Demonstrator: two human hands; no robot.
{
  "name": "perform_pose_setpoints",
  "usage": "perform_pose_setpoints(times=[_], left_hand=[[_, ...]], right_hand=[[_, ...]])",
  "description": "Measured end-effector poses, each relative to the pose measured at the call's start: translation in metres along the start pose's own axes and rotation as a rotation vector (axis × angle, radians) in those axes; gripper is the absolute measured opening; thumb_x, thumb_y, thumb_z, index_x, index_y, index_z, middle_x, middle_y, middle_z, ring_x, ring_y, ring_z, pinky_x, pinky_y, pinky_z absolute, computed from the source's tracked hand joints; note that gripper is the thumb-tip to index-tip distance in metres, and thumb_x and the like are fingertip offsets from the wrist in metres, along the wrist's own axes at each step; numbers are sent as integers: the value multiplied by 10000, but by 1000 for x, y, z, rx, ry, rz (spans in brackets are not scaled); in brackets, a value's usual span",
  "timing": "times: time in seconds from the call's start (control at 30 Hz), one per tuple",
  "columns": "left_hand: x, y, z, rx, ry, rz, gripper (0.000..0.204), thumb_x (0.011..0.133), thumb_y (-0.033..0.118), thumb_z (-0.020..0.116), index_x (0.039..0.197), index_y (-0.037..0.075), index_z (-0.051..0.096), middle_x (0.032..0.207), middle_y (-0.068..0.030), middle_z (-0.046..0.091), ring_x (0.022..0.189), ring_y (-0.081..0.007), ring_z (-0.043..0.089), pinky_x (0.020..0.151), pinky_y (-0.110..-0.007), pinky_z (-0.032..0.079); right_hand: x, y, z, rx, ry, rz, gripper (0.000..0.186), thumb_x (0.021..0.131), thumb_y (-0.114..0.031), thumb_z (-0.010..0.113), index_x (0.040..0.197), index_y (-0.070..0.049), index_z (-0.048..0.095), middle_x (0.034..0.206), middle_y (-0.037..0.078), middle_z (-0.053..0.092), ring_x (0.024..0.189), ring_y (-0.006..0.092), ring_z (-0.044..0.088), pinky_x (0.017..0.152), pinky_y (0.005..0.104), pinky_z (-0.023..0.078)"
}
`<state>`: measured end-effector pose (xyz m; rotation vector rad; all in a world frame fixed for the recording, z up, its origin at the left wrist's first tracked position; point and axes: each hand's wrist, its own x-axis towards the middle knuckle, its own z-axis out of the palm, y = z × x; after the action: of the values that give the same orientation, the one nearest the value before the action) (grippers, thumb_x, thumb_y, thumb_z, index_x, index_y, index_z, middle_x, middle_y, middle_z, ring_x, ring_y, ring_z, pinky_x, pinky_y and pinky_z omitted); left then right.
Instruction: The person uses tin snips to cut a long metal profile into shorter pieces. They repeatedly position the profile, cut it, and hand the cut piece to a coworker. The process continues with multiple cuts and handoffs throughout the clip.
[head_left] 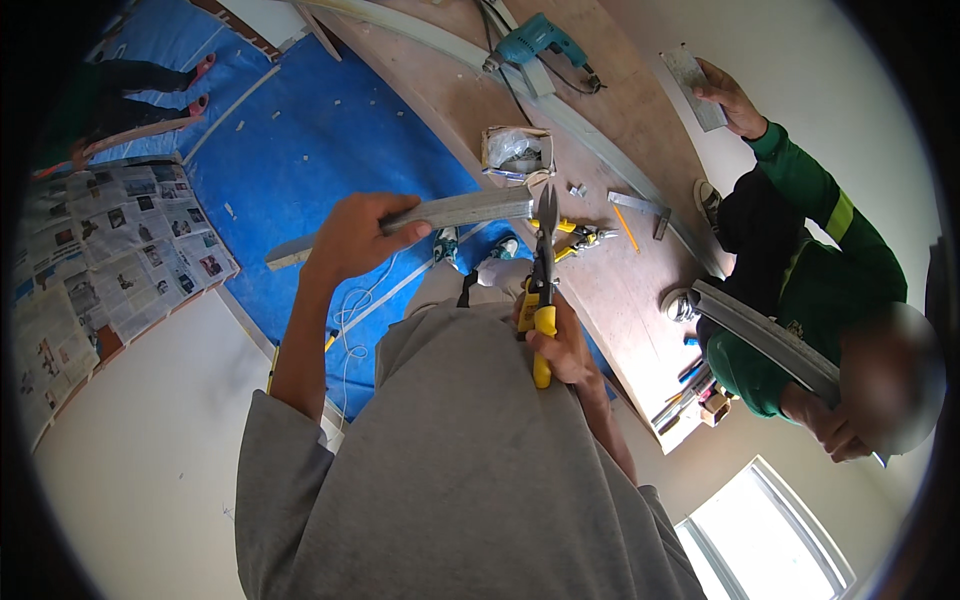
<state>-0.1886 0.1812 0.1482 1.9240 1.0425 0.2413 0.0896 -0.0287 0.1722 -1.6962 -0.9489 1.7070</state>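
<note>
My left hand is closed around a grey metal channel, which stretches across in front of me from left to right. In my right hand is a pair of tin snips with yellow handles, its dark blades pointing up and away from me. The blades are beside the channel's right end; whether they touch it I cannot tell. On the wooden work surface just beyond lies a second pair of yellow-handled snips, with a pencil near it.
A teal drill and an open box lie farther up the board. At right, a co-worker in green sleeves holds a metal piece and a long channel. Blue sheeting covers the floor; another person stands far left.
</note>
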Motion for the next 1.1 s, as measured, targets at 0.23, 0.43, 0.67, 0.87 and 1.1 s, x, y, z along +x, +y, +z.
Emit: perform_pose_setpoints(times=[0.23,0.43,0.67,0.87,1.1], left_hand=[[-3,-3,-4,-61,-8,-66,542,923,541,693,1148,53,764,834,-165,721,713,-296,671,672,-396,501],[-5,-5,1,-50,21,-79,558,912,559,700,1143,56,768,833,-160,726,724,-290,683,677,-396,509],[-3,-6,2,-63,-12,-90,582,913,586,686,1140,57,771,809,-148,724,710,-286,684,670,-401,508],[0,-5,4,-80,-23,-99,585,914,589,684,1139,56,769,783,-140,711,697,-275,678,663,-398,506],[0,-5,3,-68,-22,-109,589,913,597,678,1134,59,771,788,-147,715,697,-283,675,663,-399,506]], right_hand=[[-10,-5,5,-98,-5,20,831,744,-49,691,1512,10,380,1202,160,591,1178,274,582,1100,441,459],[-6,-5,4,-61,-22,-10,803,740,-67,682,1488,10,398,1195,152,584,1186,275,579,1093,459,471],[-1,-5,0,-82,-24,16,741,746,-93,691,1428,24,428,1182,168,592,1170,288,589,1081,472,479],[2,-4,-1,-64,-10,48,715,765,-96,694,1418,29,432,1191,188,598,1175,293,591,1080,463,481],[5,-3,-4,-94,-40,52,720,773,-87,698,1428,34,425,1195,195,606,1172,291,599,1076,460,487]])
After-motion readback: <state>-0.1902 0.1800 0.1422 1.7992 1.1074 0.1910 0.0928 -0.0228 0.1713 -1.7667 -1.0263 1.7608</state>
